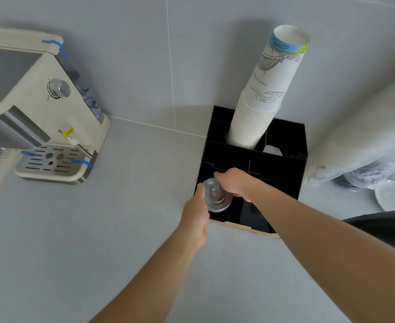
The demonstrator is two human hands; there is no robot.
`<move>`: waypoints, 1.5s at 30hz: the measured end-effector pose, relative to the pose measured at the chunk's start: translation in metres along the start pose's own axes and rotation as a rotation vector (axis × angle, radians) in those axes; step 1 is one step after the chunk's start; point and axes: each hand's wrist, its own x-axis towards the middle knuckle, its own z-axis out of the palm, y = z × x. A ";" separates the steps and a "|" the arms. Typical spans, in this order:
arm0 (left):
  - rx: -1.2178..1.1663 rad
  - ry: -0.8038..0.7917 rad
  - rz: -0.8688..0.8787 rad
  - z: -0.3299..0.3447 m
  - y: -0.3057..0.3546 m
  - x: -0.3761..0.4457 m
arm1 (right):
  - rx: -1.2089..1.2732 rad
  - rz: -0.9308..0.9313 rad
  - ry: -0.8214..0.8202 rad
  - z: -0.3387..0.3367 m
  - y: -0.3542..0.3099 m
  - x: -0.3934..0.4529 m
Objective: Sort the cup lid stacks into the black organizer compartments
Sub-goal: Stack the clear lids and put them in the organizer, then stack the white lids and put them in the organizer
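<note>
Both hands, left (195,214) at 8 o'clock & right (232,183) at 2, pinch clear lid stack (216,198) over black organizer's (282,169) front-left compartment; risk: thin stack tilts w/ uneven release, jams on divider.

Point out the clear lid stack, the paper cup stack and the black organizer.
clear lid stack (216,197): head view, top lid's face.
paper cup stack (261,108): head view, side of the stack.
black organizer (285,169): head view, bare upper surface.
</note>
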 end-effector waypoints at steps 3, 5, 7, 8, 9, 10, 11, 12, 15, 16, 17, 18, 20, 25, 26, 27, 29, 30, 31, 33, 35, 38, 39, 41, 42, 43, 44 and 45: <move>0.033 0.005 -0.020 0.004 0.008 -0.002 | 0.069 0.034 -0.021 -0.001 -0.004 -0.002; 0.031 -0.001 -0.032 0.006 0.015 -0.006 | 0.071 0.055 -0.053 -0.001 -0.007 -0.003; 0.021 0.001 -0.034 0.006 0.021 -0.011 | 0.074 0.069 -0.062 -0.001 -0.008 -0.004; 0.012 0.001 -0.033 0.005 0.022 -0.013 | 0.092 0.077 -0.058 -0.001 -0.007 -0.004; 0.000 -0.002 -0.029 0.004 0.022 -0.014 | 0.115 0.079 -0.049 -0.001 -0.006 -0.003; -0.016 -0.002 -0.023 0.004 0.023 -0.016 | 0.126 0.077 -0.048 -0.002 -0.005 -0.002; -0.029 -0.004 -0.018 0.003 0.023 -0.017 | 0.152 0.082 -0.048 -0.002 -0.003 -0.001; -0.037 -0.001 -0.014 0.003 0.023 -0.018 | 0.185 0.092 -0.048 -0.002 -0.001 0.000; -0.049 -0.002 -0.002 -0.001 0.022 -0.022 | 0.289 0.103 -0.040 -0.004 0.006 0.004; -0.056 -0.010 0.005 -0.003 0.022 -0.025 | 0.317 0.100 -0.040 -0.006 0.007 0.002; -0.064 -0.012 0.008 -0.005 0.022 -0.026 | 0.342 0.100 -0.044 -0.007 0.009 0.002; -0.072 -0.012 0.009 -0.007 0.022 -0.027 | 0.369 0.098 -0.050 -0.008 0.011 0.002; -0.088 -0.019 0.015 -0.012 0.023 -0.031 | 0.411 0.082 -0.070 -0.013 0.013 -0.005; -0.119 -0.089 0.071 -0.024 0.022 -0.049 | 0.516 0.029 -0.130 -0.029 0.019 -0.041; -0.125 -0.097 0.082 -0.028 0.021 -0.051 | 0.545 0.021 -0.134 -0.031 0.021 -0.047; -0.124 -0.106 0.102 -0.030 0.020 -0.056 | 0.574 0.007 -0.123 -0.035 0.024 -0.056; -0.143 -0.125 0.140 -0.034 0.017 -0.065 | 0.637 -0.024 -0.097 -0.040 0.032 -0.074; -0.156 -0.136 0.156 -0.035 0.016 -0.070 | 0.664 -0.038 -0.084 -0.043 0.036 -0.083; -0.166 -0.148 0.171 -0.036 0.015 -0.076 | 0.688 -0.052 -0.073 -0.045 0.041 -0.093; -0.179 -0.179 0.204 -0.035 0.014 -0.091 | 0.729 -0.082 -0.052 -0.049 0.053 -0.113; -0.199 -0.208 0.243 -0.035 0.014 -0.103 | 0.771 -0.107 -0.033 -0.051 0.065 -0.132; -0.210 -0.235 0.286 -0.030 0.010 -0.121 | 0.856 -0.130 0.002 -0.054 0.091 -0.162; -0.209 -0.238 0.294 -0.029 0.007 -0.126 | 0.886 -0.132 0.016 -0.056 0.101 -0.170; -0.199 -0.245 0.299 -0.025 0.002 -0.134 | 0.926 -0.131 0.053 -0.058 0.121 -0.183; -0.189 -0.251 0.297 -0.020 -0.002 -0.138 | 0.946 -0.128 0.077 -0.061 0.133 -0.189; -0.168 -0.255 0.293 -0.012 -0.007 -0.142 | 0.964 -0.123 0.109 -0.062 0.149 -0.197; -0.173 -0.245 0.296 -0.013 -0.008 -0.144 | 0.954 -0.124 0.123 -0.063 0.154 -0.198; -0.160 -0.250 0.296 -0.008 -0.012 -0.146 | 0.957 -0.118 0.147 -0.065 0.165 -0.203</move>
